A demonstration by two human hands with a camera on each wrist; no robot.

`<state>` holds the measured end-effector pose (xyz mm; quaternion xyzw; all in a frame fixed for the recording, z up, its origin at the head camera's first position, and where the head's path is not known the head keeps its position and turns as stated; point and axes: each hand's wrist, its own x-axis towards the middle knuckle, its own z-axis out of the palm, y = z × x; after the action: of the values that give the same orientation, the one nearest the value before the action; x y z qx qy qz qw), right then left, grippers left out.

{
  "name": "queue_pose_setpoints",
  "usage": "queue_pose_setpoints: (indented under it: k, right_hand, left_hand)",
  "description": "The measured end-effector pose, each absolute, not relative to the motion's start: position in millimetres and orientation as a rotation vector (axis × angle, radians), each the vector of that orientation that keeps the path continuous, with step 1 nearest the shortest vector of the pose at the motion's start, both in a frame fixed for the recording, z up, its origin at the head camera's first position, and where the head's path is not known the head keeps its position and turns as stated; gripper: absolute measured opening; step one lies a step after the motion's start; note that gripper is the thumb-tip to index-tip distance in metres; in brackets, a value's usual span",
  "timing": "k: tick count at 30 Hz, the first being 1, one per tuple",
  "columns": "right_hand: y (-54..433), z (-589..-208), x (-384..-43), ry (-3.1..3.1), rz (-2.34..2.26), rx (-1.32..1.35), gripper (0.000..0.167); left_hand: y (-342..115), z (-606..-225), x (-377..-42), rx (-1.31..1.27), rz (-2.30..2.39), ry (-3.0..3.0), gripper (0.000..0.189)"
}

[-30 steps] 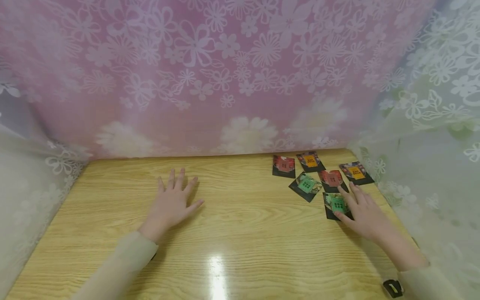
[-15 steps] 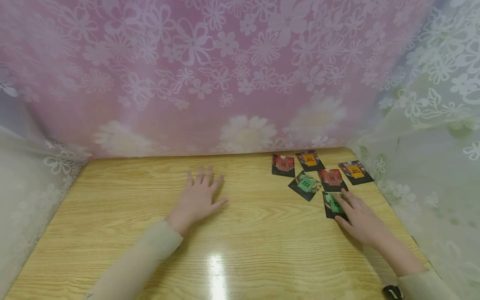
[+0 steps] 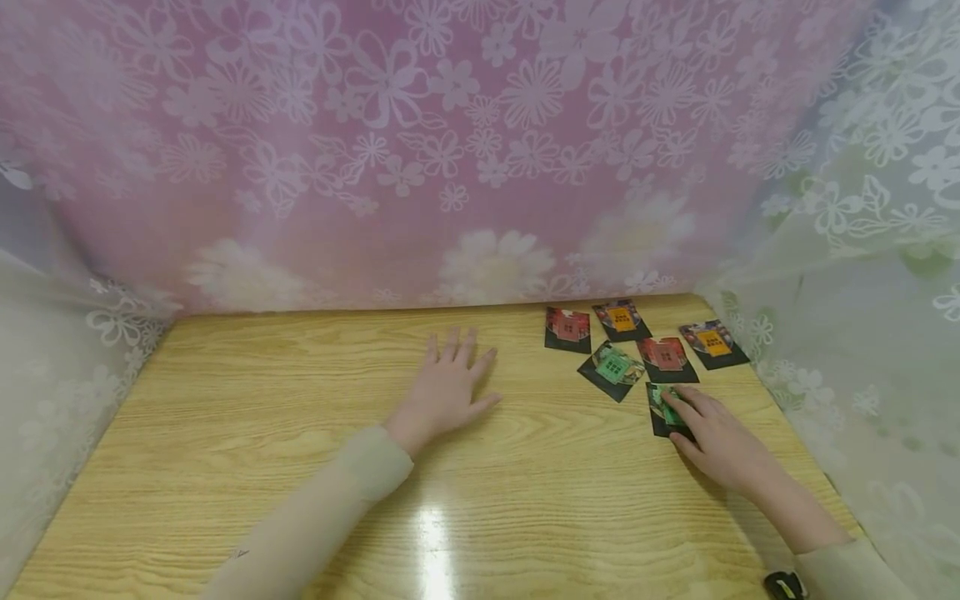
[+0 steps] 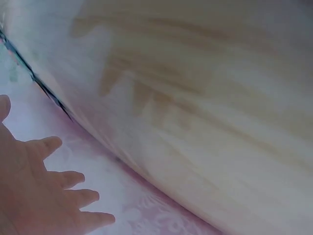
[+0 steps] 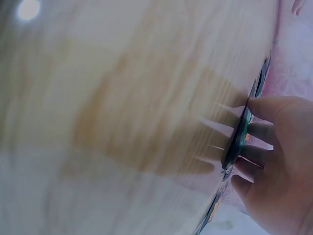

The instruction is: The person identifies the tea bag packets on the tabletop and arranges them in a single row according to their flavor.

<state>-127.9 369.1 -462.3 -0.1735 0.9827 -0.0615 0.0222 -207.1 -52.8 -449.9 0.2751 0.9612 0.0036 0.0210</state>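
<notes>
In the head view, several flat, dark square packets lie at the table's right side. The nearest has a green label [image 3: 663, 410] and lies flat. My right hand [image 3: 723, 446] rests over it, fingertips on its face and thumb at its near edge. The right wrist view shows this right hand [image 5: 283, 156] with spread fingertips touching the packet [image 5: 238, 139]. Near the table's middle, my left hand [image 3: 442, 387] is spread palm down, holding nothing. The left wrist view shows the left hand [image 4: 44, 191] with fingers extended. Just left of the packets lies bare table.
Around the right hand lie a green-label packet [image 3: 615, 368], two red-label packets [image 3: 567, 329] and two orange-label packets [image 3: 712, 344]. A pink floral curtain [image 3: 390, 167] hangs along the back of the wooden table [image 3: 247, 417]. Pale floral cloth [image 3: 862, 333] hangs at the right.
My left hand has slid right across the table, fingers spread. The right hand has drawn back slightly, its fingertips now lower on the nearest green-label packet. The packets stay in place.
</notes>
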Motion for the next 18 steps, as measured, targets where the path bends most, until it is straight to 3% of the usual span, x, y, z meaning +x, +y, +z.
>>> queue_pose_setpoints:
  k: [18]
  right_hand:
    - [368.4,-462.9,-128.4,3.025,-0.250,-0.513,0.064]
  left_hand:
    - [18.1,-454.1,-219.9,1.074,-0.101,2.927,0.077]
